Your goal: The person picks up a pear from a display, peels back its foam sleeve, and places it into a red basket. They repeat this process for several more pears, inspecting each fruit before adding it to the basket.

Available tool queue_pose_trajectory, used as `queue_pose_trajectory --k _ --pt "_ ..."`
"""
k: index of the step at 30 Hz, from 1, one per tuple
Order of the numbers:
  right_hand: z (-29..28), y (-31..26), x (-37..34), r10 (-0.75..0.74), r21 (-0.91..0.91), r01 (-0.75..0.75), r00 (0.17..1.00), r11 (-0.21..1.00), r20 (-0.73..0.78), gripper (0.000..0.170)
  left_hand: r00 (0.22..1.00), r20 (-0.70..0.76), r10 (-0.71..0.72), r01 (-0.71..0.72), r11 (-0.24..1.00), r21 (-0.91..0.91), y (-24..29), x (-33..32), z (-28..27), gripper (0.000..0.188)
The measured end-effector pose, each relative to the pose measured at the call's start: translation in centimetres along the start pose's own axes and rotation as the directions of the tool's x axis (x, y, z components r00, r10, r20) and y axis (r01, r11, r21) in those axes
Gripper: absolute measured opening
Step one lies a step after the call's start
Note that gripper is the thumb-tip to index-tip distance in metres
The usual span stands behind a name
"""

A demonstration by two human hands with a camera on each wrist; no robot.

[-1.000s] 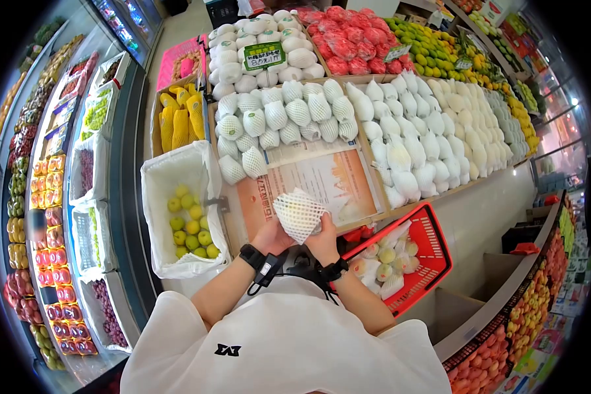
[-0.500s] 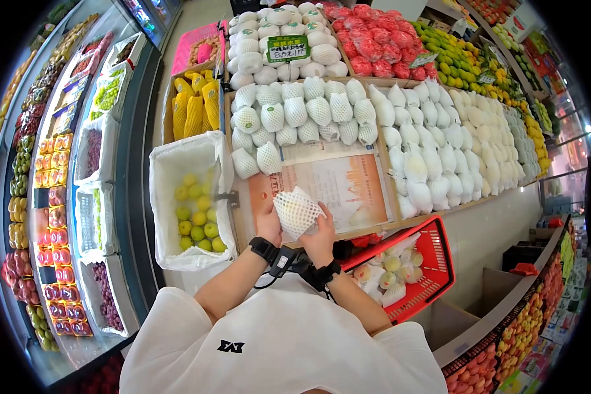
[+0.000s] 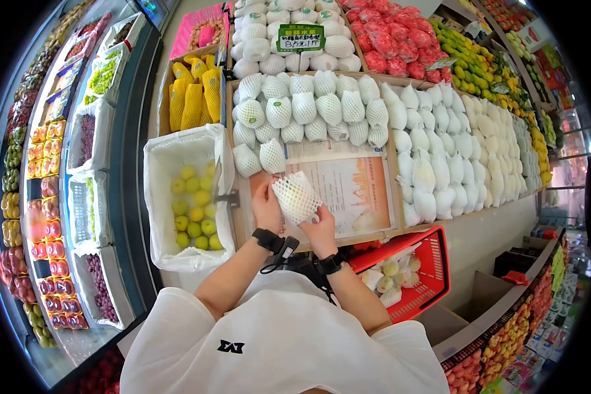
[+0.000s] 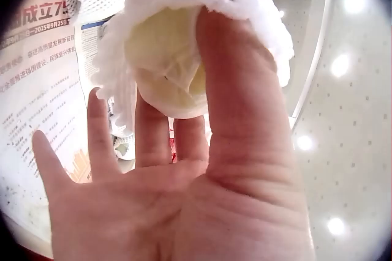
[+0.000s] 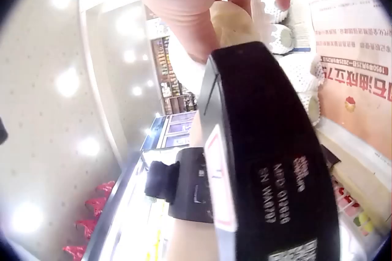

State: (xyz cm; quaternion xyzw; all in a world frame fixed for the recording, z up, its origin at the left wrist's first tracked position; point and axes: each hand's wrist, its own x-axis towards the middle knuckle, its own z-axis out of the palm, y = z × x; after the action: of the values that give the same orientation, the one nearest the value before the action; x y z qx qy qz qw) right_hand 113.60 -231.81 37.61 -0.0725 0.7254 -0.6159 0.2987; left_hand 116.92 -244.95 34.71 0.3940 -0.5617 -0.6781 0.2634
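Observation:
Both hands hold a pale yellow-green fruit in a white foam net (image 3: 295,198), above the near part of the display stand. My left hand (image 3: 266,209) grips its left side. In the left wrist view, the thumb presses on the film-covered fruit (image 4: 160,59) at the net's open end, with a finger behind the net and the other fingers spread. My right hand (image 3: 321,232) holds the lower right of the fruit between thumb and fingers. In the right wrist view a black wrist device (image 5: 269,145) covers much of the scene, and only part of the fruit (image 5: 233,23) shows.
Net-wrapped fruits (image 3: 303,108) stand in rows behind a printed orange-and-white sheet (image 3: 354,194). A white-lined crate (image 3: 157,217) of yellow-green fruits sits left. At the right, a red basket (image 3: 433,262) holds several wrapped fruits. A green price sign (image 3: 301,38) stands farther back.
The hands and netted fruit have moved a little forward, toward the rows. My left hand has shifted up along the fruit's left side. The head view has turned slightly.

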Motion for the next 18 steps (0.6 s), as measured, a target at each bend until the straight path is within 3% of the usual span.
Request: queue_pose_trajectory --k 2,4,6,7,9,10,11,13,14,16,18 --pt "0.6 0.5 1.3 0.073 0.077 -0.072 0.997 0.994 -0.009 0.049 1.0 0.0 -0.013 0.013 1.0 -0.015 -1.2 1.4 0.4 0.026" --pt "1.0 3.4 4.0 0.019 0.209 -0.008 0.999 0.978 -0.05 0.05 1.0 -0.001 -0.018 0.018 0.999 -0.035 -1.9 3.0 1.0 0.027" --pt "1.0 4.7 6.4 -0.015 0.231 0.03 0.998 0.973 -0.067 0.051 0.979 0.113 -0.172 0.187 0.971 -0.146 -2.0 4.7 2.1 0.028" --pt "1.0 5.1 7.6 -0.044 0.257 0.064 0.996 0.964 -0.084 0.051 0.979 0.114 -0.169 0.185 0.971 -0.149 -2.1 5.5 2.6 0.028" --pt "0.7 5.7 10.2 -0.059 0.212 0.076 0.995 0.974 -0.085 0.051 0.901 0.224 -0.372 0.426 0.858 -0.286 -2.3 6.9 3.5 0.031" --pt "0.6 6.1 11.6 -0.071 0.168 0.085 0.994 0.982 -0.085 0.052 0.838 0.347 -0.42 0.526 0.791 -0.312 -2.5 7.8 3.6 0.037" --pt "0.6 7.4 13.0 -0.073 0.167 0.087 0.994 0.982 -0.085 0.052 0.839 0.348 -0.419 0.525 0.791 -0.314 -2.4 8.1 4.2 0.037" --pt "0.7 9.7 15.5 -0.163 0.017 0.165 0.984 0.986 -0.07 0.053 0.869 0.359 -0.34 0.401 0.91 -0.107 -2.2 8.1 5.4 0.049" --pt "0.8 9.8 16.0 -0.162 0.017 0.163 0.985 0.986 -0.068 0.053 0.917 0.381 -0.118 0.167 0.981 -0.098 -7.3 9.7 5.3 0.065" --pt "0.8 10.0 17.0 -0.065 -0.384 0.028 0.994 0.923 -0.085 0.047 0.942 0.318 -0.106 0.112 0.994 0.0 -8.5 10.7 5.7 0.069" --pt "1.0 10.3 17.3 -0.026 -0.467 -0.017 0.996 0.884 -0.086 0.048 0.961 0.262 -0.09 0.065 0.993 0.101 -9.9 11.2 6.4 0.072"
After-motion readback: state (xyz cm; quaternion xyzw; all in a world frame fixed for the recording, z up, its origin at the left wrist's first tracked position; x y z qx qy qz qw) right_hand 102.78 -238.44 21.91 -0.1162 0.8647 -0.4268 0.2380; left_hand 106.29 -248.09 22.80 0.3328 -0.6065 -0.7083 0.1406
